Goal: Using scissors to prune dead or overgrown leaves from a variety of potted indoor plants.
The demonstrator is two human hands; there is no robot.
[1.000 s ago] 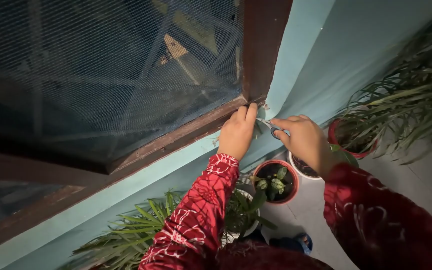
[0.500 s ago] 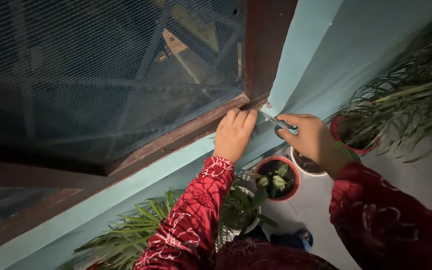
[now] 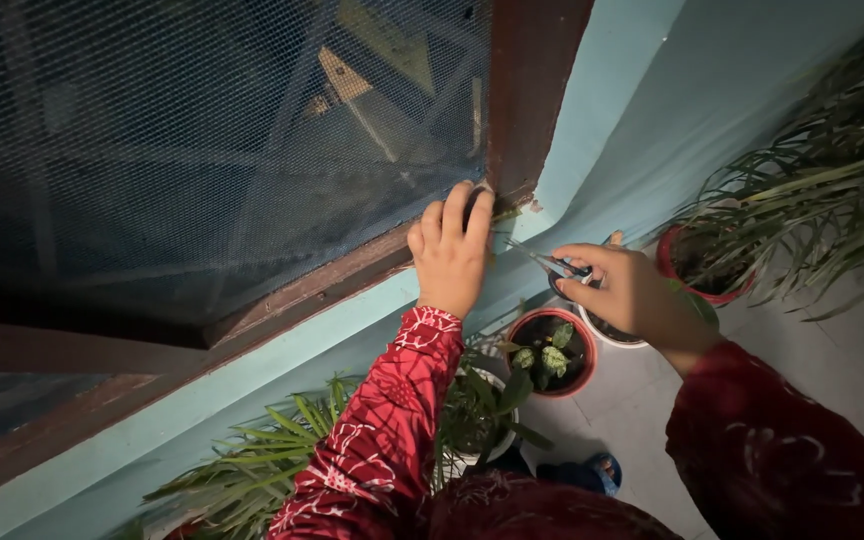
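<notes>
A dark wire mesh screen (image 3: 222, 150) fills a brown wooden window frame (image 3: 537, 90) set in a light blue wall (image 3: 652, 110). My left hand (image 3: 449, 255) presses its fingertips on the mesh at the frame's lower right corner. My right hand (image 3: 627, 290) grips a pair of scissors (image 3: 544, 262) whose blades point left toward that corner, just right of my left fingers. Both sleeves are red with a pale pattern.
Below stand a red pot with a small leafy plant (image 3: 550, 352), a white pot (image 3: 607, 330) behind my right hand, and a red pot with long thin leaves (image 3: 802, 220) at right. A palm-like plant (image 3: 252, 470) spreads at bottom left. Grey tiled floor (image 3: 852, 350) lies beneath.
My left hand has slid slightly up onto the mesh corner. My right hand has brought the scissors nearer to the corner, blades pointing at it.
</notes>
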